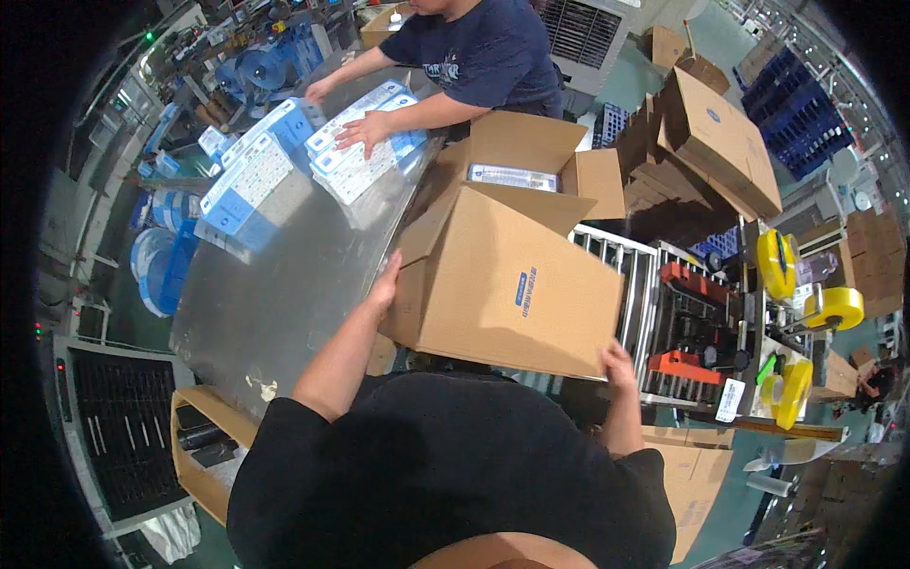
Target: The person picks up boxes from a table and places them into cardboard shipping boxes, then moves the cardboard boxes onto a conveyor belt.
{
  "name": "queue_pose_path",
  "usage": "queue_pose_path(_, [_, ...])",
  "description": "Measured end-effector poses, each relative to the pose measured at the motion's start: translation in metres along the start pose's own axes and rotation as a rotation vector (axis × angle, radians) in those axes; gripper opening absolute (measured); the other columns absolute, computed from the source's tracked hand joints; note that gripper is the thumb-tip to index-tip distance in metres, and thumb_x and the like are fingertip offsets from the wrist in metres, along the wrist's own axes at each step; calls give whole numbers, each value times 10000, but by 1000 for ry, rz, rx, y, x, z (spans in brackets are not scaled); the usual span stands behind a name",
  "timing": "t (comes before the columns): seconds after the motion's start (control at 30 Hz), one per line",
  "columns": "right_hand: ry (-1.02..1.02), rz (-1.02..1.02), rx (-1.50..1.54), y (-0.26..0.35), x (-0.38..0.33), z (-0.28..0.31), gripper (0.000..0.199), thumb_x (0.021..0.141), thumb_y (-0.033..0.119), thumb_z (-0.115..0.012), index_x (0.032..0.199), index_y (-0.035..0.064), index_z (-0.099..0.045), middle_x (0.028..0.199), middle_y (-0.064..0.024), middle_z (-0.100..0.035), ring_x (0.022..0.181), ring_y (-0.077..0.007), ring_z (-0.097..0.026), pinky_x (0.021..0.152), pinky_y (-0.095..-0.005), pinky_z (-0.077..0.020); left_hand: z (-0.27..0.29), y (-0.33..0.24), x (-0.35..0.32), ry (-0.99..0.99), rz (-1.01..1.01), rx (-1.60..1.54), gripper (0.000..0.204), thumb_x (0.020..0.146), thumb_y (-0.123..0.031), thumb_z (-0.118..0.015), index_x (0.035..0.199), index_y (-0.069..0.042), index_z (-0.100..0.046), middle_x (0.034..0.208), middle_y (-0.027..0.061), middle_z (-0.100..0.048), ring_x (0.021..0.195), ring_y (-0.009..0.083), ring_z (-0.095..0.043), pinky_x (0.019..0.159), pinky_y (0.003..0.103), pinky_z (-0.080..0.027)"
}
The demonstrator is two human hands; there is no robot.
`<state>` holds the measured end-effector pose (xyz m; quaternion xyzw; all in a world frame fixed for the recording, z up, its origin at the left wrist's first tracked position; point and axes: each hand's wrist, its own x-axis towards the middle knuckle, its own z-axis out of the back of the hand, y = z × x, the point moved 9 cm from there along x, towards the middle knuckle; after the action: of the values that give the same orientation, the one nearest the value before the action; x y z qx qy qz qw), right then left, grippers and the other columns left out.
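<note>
In front of my body is a large brown cardboard box, held between my two hands. My left hand lies against its left side, and my right hand grips its lower right corner. Just beyond stands an open carton with its flaps spread. A white and blue package shows inside it. The held box's near face hides the lower part of that carton. Where the two meet is hard to make out.
A co-worker rests a hand on white and blue packages on the grey table. More such packages stand to the left. At right are a roller conveyor, a taping machine with yellow tape rolls, and stacked cartons.
</note>
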<state>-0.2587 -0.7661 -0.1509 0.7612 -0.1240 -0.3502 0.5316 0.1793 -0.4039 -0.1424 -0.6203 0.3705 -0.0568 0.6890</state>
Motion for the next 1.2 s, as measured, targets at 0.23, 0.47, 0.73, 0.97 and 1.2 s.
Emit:
queue_pose_path(0.23, [63,244,-171,169,-31,-131,447,919,188,-588,1329,37,-496,1193,-62,-602,1043,-144,-585,867,-301,-488,-37,-6,-16,254,159,-398,770,890,-628,-456,1405,-61,-381,1288,123,-529,1121,240,-548,931,394,-456])
queue_pose_path(0.47, [-542,473,-1476,175,11,-252,517,844,427,-643,1328,295,-521,1494,-171,-272,1383,-379,-241,1028,-710,-154,-14,-87,-51,115,150,-264,804,858,-577,-570,1465,-138,-278,1278,149,-549,1171,285,-533,992,389,-402])
queue_pose_path(0.73, [-319,257,-675,85,93,-164,489,894,416,-581,1237,67,-592,1090,-215,-641,1034,-394,-591,944,-383,-446,96,34,65,-121,-92,418,317,825,-157,-587,1096,8,-592,953,218,-659,882,373,-642,780,447,-505])
queue_pose_path(0.97, [193,1204,-1614,171,-22,-366,380,872,382,-612,1155,129,-636,1055,-161,-655,1011,-383,-599,886,-462,-472,67,-1,43,-153,-199,712,279,827,-134,-556,1050,29,-603,974,230,-644,895,379,-618,782,462,-495])
queue_pose_path(1.2, [672,850,-1523,35,-37,-345,344,882,363,-527,1121,152,-656,1075,-114,-665,1043,-320,-610,855,-419,-478,39,-48,29,-299,34,702,314,829,-119,-482,1089,32,-576,1122,272,-599,1069,417,-571,900,481,-465])
